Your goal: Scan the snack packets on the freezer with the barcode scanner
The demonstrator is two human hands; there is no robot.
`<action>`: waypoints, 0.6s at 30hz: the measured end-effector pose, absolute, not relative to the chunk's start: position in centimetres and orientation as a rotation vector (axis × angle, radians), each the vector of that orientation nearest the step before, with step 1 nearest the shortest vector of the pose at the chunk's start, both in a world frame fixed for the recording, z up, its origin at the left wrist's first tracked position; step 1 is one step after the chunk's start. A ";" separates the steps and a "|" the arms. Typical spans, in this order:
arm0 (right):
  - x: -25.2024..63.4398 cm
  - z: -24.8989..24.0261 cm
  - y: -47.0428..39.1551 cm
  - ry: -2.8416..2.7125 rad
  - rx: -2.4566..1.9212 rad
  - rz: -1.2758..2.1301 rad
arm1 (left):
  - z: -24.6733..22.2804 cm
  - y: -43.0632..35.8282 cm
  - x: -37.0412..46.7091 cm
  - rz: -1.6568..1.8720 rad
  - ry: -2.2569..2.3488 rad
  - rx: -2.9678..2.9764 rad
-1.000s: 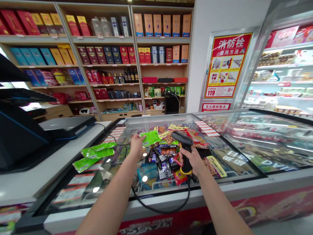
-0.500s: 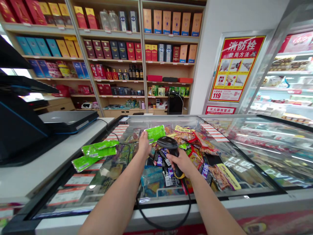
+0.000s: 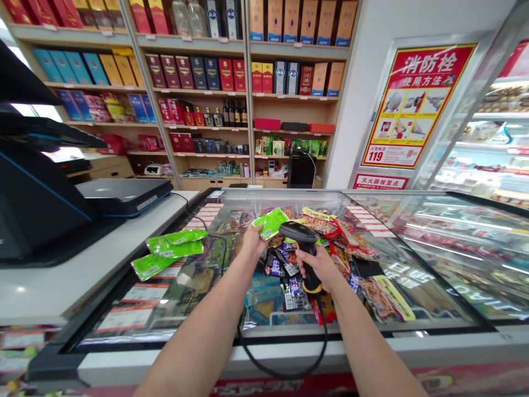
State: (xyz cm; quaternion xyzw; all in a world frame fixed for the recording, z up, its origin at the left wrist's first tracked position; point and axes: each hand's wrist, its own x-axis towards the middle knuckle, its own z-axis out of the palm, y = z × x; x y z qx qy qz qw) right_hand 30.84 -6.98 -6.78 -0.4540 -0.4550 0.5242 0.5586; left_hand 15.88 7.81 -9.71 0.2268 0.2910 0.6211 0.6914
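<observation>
My left hand (image 3: 254,241) pinches the near end of a bright green snack packet (image 3: 271,223) above the glass freezer lid (image 3: 248,201). Wrapped round the handle of a black barcode scanner (image 3: 298,232) is my right hand (image 3: 318,266); the scanner's head sits close to the packet's right end. Its black cable (image 3: 285,377) loops down over the freezer's front edge. Several more green packets (image 3: 169,251) lie overlapped on the glass to the left. Under and beyond the scanner is a pile of snack bags: black packets (image 3: 294,294), red bags (image 3: 341,259) and a yellow-topped bag (image 3: 318,219).
A dark weighing scale (image 3: 126,193) stands on the white counter (image 3: 37,286) at the left. Price labels (image 3: 142,293) lie along the freezer's left side. Behind are shelves of boxed bottles (image 3: 198,73) and a red wall sign (image 3: 417,105). Another glass-topped freezer section (image 3: 467,242) extends right.
The view has shifted slightly, so most things sit a little further right. The green packet is tilted more, with its right end close to the scanner head. Both hands keep their holds.
</observation>
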 end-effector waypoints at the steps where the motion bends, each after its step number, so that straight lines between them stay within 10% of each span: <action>1: 30.9 -6.8 -7.0 -1.070 -1.072 1.242 | -9.6 7.8 15.9 1.376 0.654 0.489; 18: 30.7 -5.4 -8.6 -1.236 -1.161 1.182 | -8.0 6.2 15.5 1.412 0.527 0.538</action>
